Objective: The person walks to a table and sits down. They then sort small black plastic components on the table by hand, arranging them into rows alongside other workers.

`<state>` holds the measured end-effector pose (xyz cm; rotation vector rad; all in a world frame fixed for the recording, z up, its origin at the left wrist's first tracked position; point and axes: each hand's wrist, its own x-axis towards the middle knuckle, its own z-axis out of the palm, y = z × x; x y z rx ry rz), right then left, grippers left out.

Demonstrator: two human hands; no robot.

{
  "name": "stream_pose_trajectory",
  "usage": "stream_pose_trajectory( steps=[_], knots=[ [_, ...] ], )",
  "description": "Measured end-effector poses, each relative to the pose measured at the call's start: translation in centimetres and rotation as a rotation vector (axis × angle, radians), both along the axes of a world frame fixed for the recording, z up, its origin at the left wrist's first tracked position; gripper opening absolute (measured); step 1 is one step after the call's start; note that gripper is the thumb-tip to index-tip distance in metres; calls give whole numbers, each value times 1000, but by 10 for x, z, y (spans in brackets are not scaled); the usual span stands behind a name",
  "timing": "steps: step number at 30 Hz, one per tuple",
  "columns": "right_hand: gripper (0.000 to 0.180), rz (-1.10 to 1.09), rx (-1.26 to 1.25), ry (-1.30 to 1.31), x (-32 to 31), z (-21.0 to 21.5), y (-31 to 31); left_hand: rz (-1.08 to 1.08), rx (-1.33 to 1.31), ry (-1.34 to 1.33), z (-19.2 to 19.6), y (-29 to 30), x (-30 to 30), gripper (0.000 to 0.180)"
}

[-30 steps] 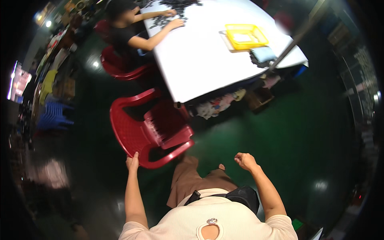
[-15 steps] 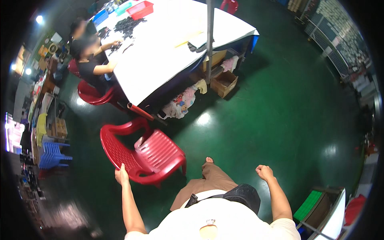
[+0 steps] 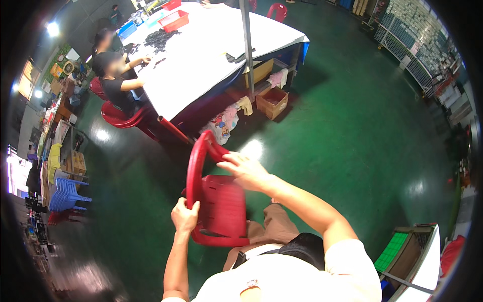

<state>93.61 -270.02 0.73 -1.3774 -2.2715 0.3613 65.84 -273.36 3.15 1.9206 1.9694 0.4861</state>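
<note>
A red plastic armchair (image 3: 221,209) is right in front of my body, above the green floor. My left hand (image 3: 185,215) is closed around the edge of its backrest on the near left side. My right hand (image 3: 245,171) reaches across to the chair's far arm, its fingers stretched out and apart at that arm. Whether the fingertips press on the plastic is hard to make out. The chair's legs are mostly hidden below the seat.
A white-topped table (image 3: 201,65) with a metal pole (image 3: 247,50) stands ahead; two people sit at its left side on red chairs. By it are a cardboard box (image 3: 272,103) and cloth (image 3: 221,126). Blue stools (image 3: 68,194) are stacked left, a green crate (image 3: 391,251) lower right.
The chair has swung right, closer to my body, and turned, with my left hand still on it. My right hand has come from the right side, unfolding from a fist, to the chair.
</note>
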Motion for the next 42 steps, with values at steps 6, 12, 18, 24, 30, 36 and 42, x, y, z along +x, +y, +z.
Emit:
stream_pose_trajectory(
  steps=[6,12,18,24,30,36,42],
  knots=[
    [60,135,155,-239,59,19,-20,-442,-42,-51,24,-5,146,36],
    [18,43,-255,-223,266,43,-50,-943,-6,-21,37,8,336,37],
    [25,-254,-69,-260,455,73,-108,-1401,24,-38,55,43,545,39],
    [26,-618,-219,-330,620,103,-103,-1552,158,-323,65,106,717,47],
    [30,-1026,-391,-384,820,99,-62,-1251,-52,-344,9,244,762,46],
    [26,-1258,-433,-459,991,131,10,-745,-210,-110,-110,450,774,44],
    [26,-1519,-363,-323,1125,150,130,-688,14,-66,-102,576,876,56]
  ],
)
